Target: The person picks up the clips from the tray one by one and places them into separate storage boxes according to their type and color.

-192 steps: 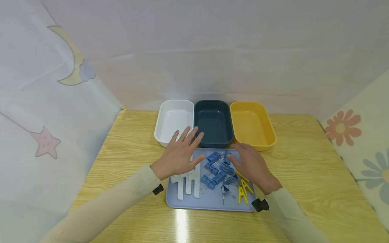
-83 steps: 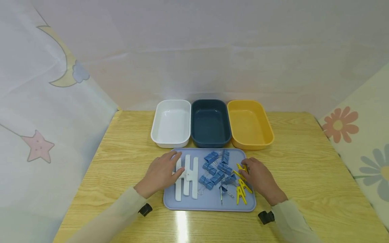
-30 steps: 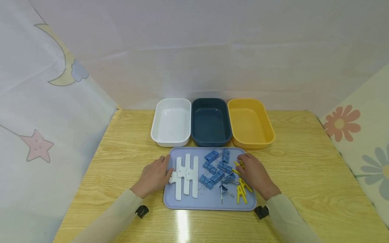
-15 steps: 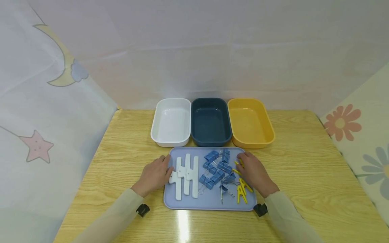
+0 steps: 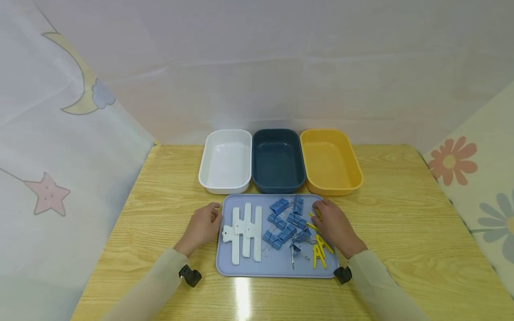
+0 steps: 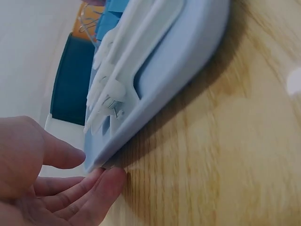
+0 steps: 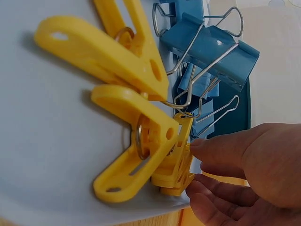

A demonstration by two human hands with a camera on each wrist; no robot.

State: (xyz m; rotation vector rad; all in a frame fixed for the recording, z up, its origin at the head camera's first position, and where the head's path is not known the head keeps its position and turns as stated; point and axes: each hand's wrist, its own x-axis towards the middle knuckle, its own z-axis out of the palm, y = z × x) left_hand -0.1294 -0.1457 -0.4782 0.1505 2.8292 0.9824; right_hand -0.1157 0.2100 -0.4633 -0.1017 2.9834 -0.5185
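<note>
Three white bag clips [image 5: 247,234] lie upright side by side on the left of a lavender tray [image 5: 273,270]. My left hand [image 5: 202,226] is just outside the tray's left edge, fingers loosely bent around nothing; in the left wrist view its thumb and fingertips are near the tray corner. Several blue binder clips [image 5: 288,234] are heaped on the tray's right half. Yellow clothespins [image 5: 319,253] lie along its right side. My right hand [image 5: 335,226] has thumb and fingers on either side of the farthest clothespin [image 7: 175,172], pinching it on the tray; the hand partly hides it in the head view.
Behind the tray stand three bins in a row: a white bin [image 5: 204,171], a dark blue bin [image 5: 278,191] and a yellow bin [image 5: 335,192]. The wooden table [image 5: 405,214] extends to both sides. Printed cloth [image 5: 257,89] hangs behind and at the sides.
My left hand first came off the white bag clips, then drew slightly left, off the tray's edge. My right hand moved from over the binder clips to the yellow clothespins and has stayed there.
</note>
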